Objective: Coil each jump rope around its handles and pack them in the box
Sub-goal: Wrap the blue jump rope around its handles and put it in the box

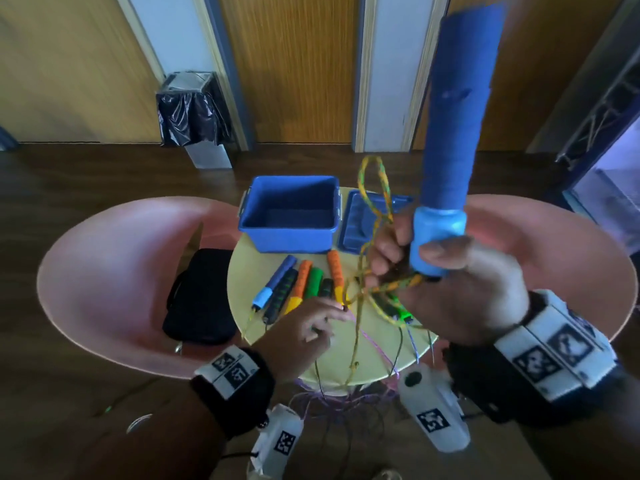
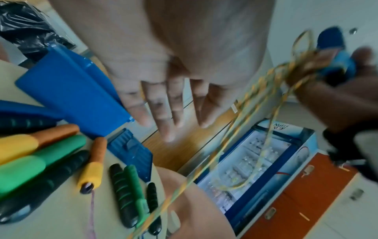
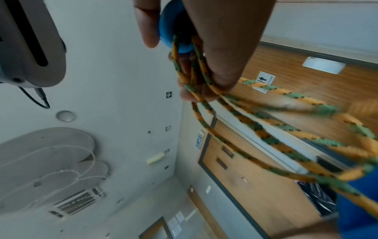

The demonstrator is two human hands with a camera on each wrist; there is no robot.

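My right hand (image 1: 446,278) is raised above the table and grips a blue jump rope handle (image 1: 450,133) upright, with loops of its yellow-green braided rope (image 1: 375,188) bunched in the same fingers (image 3: 214,67). The rope's free length (image 2: 245,103) hangs down past the table edge. My left hand (image 1: 311,327) hovers low over the table with straight fingers (image 2: 167,113), holding nothing. The second blue handle (image 1: 273,285) lies in a row with black-green, orange (image 1: 336,271) and green (image 1: 313,282) handles. The blue box (image 1: 289,233) stands open behind them.
The box lid (image 1: 360,226) lies to the box's right on the small round yellow table (image 1: 242,271). Pink chairs flank the table; a black bag (image 1: 201,296) sits on the left one. Thin ropes trail off the near table edge. A lined bin (image 1: 192,109) stands by the far wall.
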